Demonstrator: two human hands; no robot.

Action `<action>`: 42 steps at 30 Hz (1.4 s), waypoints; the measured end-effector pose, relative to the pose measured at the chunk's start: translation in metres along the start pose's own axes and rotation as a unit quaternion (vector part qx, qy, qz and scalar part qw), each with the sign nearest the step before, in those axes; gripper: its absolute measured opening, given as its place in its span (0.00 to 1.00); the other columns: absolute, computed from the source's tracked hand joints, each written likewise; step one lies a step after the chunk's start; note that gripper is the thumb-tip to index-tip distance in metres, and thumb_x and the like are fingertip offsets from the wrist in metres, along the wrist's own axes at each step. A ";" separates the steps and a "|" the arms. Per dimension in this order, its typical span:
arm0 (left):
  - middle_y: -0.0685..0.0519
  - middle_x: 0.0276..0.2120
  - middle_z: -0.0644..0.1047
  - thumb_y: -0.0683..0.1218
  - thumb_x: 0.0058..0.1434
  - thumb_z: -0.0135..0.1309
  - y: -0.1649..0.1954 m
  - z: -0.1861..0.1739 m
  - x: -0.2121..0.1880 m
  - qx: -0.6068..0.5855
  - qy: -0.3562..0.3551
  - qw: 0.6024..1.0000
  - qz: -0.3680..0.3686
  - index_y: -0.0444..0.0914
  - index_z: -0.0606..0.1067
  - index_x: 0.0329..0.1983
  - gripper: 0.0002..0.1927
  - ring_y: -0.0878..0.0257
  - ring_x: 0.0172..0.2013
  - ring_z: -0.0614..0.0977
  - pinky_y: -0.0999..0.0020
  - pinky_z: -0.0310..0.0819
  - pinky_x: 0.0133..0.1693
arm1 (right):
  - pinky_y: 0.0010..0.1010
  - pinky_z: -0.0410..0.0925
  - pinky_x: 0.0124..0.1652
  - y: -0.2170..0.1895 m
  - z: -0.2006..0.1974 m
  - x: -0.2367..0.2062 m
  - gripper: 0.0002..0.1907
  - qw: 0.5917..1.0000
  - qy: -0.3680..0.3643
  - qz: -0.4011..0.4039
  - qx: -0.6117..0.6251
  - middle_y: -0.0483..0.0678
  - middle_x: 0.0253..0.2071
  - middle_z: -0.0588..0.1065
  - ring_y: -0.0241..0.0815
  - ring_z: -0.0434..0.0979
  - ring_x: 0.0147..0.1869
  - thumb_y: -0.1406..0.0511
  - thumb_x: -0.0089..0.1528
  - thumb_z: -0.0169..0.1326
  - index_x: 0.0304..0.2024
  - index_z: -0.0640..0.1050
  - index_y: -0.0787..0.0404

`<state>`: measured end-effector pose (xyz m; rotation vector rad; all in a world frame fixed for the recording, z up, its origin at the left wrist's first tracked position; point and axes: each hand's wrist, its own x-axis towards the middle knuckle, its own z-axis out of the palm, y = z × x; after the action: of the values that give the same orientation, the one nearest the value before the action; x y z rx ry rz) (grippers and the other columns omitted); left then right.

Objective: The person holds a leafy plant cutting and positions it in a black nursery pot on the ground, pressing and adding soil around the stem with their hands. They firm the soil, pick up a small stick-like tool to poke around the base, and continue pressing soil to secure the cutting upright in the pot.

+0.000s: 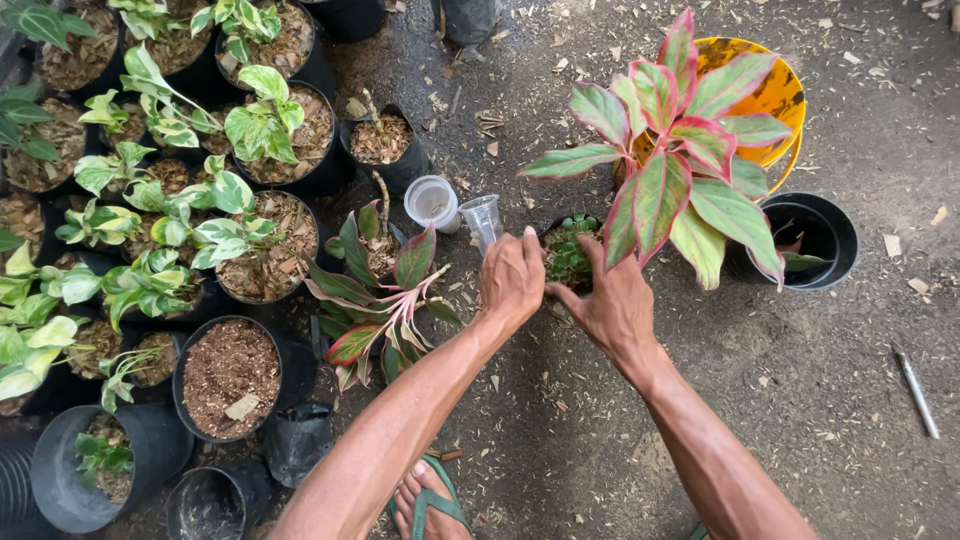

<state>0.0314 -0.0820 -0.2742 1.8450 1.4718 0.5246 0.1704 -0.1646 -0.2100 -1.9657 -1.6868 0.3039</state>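
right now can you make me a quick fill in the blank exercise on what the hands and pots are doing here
1. The left hand holds a clear plastic ____.
2. The right hand rests at a small black pot under the plant with pink-edged ____.
3. Behind that plant stands a ____ bucket.
4. A white cup lies on the ____.

Missing words: cup; leaves; yellow; ground
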 end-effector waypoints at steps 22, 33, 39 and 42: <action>0.49 0.37 0.73 0.49 0.63 0.57 -0.003 0.008 -0.032 0.046 -0.001 0.986 0.161 0.37 0.82 0.37 0.11 0.58 0.40 0.72 0.59 0.71 0.40 | 0.47 0.72 0.46 0.036 0.031 -0.001 0.12 0.990 0.049 0.076 0.107 0.59 0.44 0.76 0.58 0.79 0.47 0.64 0.61 0.62 0.45 0.82 0.63; 0.49 0.35 0.70 0.47 0.61 0.57 0.014 -0.003 -0.028 0.020 0.048 0.981 0.186 0.37 0.71 0.35 0.09 0.57 0.37 0.73 0.56 0.70 0.40 | 0.40 0.74 0.48 0.027 0.018 0.001 0.11 0.986 0.057 0.090 0.126 0.56 0.42 0.81 0.53 0.83 0.46 0.66 0.61 0.61 0.44 0.82 0.65; 0.41 0.50 0.64 0.51 0.47 0.65 0.021 -0.009 -0.025 -0.017 0.098 0.981 0.169 0.30 0.65 0.57 0.37 0.48 0.54 0.67 0.48 0.63 0.57 | 0.44 0.71 0.52 0.034 0.013 0.003 0.12 0.978 0.068 0.125 0.151 0.56 0.43 0.81 0.50 0.82 0.47 0.62 0.62 0.63 0.43 0.83 0.64; 0.38 0.59 0.60 0.51 0.43 0.68 0.018 -0.011 -0.013 -0.041 0.037 0.989 0.139 0.36 0.65 0.63 0.44 0.43 0.64 0.60 0.44 0.53 0.66 | 0.48 0.70 0.50 0.035 0.013 0.002 0.14 0.966 0.096 0.163 0.179 0.59 0.43 0.79 0.55 0.79 0.49 0.60 0.60 0.66 0.40 0.83 0.65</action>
<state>0.0324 -0.0928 -0.2528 1.9940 1.2260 0.7841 0.1936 -0.1619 -0.2390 -1.9180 -1.0969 0.4838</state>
